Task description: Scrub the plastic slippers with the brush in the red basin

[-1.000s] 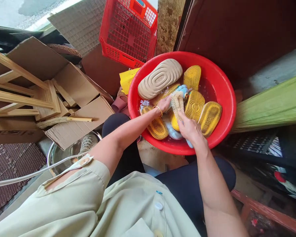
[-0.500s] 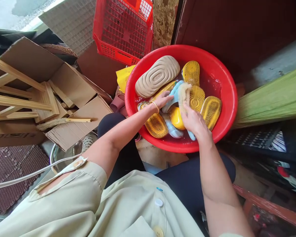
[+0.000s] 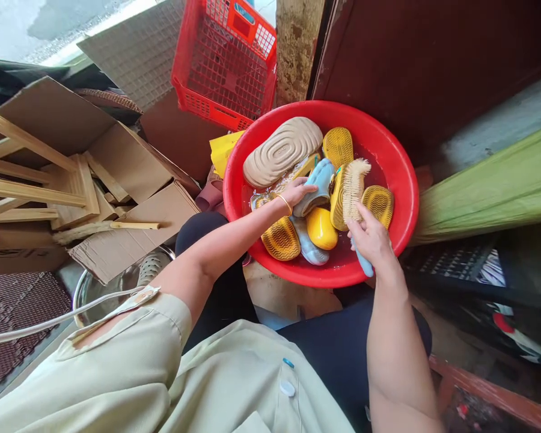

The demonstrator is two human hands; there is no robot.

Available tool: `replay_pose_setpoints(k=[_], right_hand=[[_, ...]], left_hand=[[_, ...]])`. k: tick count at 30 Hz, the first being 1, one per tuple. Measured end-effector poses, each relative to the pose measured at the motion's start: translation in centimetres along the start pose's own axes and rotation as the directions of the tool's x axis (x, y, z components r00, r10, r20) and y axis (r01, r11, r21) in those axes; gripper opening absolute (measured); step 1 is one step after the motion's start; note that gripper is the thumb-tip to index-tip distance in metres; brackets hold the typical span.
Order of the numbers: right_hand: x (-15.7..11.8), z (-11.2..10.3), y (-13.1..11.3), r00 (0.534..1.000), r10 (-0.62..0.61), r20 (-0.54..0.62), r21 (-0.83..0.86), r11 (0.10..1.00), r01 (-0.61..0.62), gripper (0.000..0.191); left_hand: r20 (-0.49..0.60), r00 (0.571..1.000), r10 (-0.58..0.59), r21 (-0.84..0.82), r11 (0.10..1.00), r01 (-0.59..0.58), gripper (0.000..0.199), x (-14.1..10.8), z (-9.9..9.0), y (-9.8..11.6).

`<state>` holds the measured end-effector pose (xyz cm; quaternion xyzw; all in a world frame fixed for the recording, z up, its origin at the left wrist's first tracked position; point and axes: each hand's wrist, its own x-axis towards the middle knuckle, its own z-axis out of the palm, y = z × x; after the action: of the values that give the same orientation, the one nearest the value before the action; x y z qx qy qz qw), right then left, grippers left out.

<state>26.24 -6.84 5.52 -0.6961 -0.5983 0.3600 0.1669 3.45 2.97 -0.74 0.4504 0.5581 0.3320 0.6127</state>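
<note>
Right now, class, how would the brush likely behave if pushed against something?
The brush would probably give where pressed, as its bristles look fine and splayed. Its blue handle seems likely to stay stiff, looking solid. With the tub below wet, that handle may be slippery too.

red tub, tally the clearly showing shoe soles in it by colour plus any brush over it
Beige sole: 1
Yellow soles: 4
Brush: 1
Total: 6
Not counted: a partly hidden yellow piece next to the beige sole.
</note>
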Motion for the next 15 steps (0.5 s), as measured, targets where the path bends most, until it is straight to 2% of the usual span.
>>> replay_pose_setpoints(k=[2,4,7,9,12,15], right_hand=[[0.6,0.1,0.2,1.0,0.015,-0.028,0.03,0.999,-0.014,0.072],[0.9,0.2,0.0,1.0,0.013,-0.027,0.042,0.999,-0.012,0.073],[1.1,0.2,-0.8,1.0,0.0,-0.021,0.089,0.996,0.002,0.075],[1.1,0.2,-1.3,0.999,-0.019,-0.031,0.153,0.988,0.024,0.079],[1.0,0.3,-2.0,0.994,-0.078,-0.082,0.23,0.969,0.095,0.086],[0.7,0.4,-2.5,0.982,-0.135,-0.135,0.263,0.95,0.167,0.085]], left_hand=[[-0.004,1.0,0.022,-0.036,0.999,-0.022,0.06,-0.8,-0.2,0.4],[0.039,0.992,0.117,0.001,0.993,-0.117,0.068,-1.6,-0.6,0.9],[0.132,0.944,0.301,0.12,0.941,-0.317,0.077,-2.4,-1.5,1.7],[0.161,0.909,0.385,0.199,0.889,-0.412,0.084,-2.7,-2.1,2.6],[0.159,0.891,0.424,0.288,0.844,-0.453,0.091,-2.6,-2.6,3.9],[0.124,0.909,0.397,0.283,0.864,-0.416,0.093,-2.0,-2.8,4.6]])
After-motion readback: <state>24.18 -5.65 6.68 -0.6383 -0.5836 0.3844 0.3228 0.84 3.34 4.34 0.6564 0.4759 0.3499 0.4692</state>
